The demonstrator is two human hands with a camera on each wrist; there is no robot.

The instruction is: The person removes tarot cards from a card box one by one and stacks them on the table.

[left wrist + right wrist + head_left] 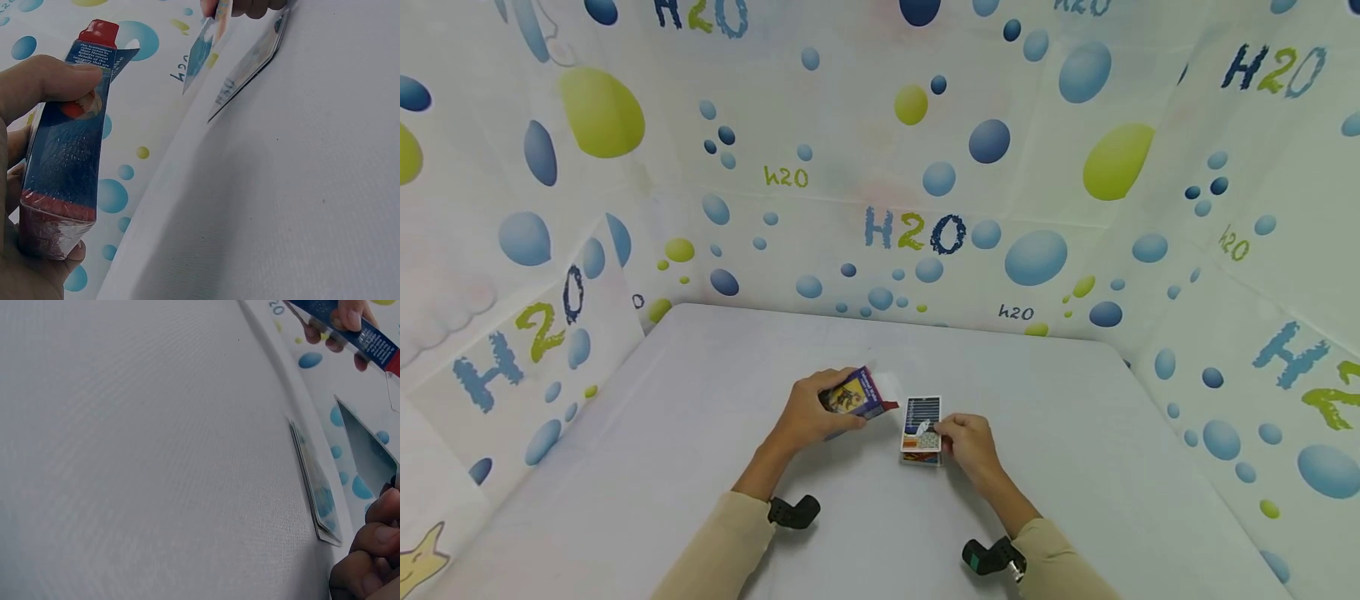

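My left hand [808, 414] grips a small dark blue and red card box [852, 395], tilted above the table. The left wrist view shows the thumb lying across the box's [70, 153] side, with a red flap standing out at its far end. To the right, my right hand [973, 443] pinches a card [922, 414] by its right edge, its dark striped face up. That card is raised over a thin stack of cards [921, 459] lying on the table. In the right wrist view a gap shows between the held card [370, 453] and the stack [314, 487].
A white-covered table [700, 375] spreads beneath both hands. Behind it and at the sides hangs a white sheet [850, 108] printed with blue and green bubbles and H2O lettering. A black wrist camera [795, 512] sits on the left wrist, another camera [987, 556] on the right.
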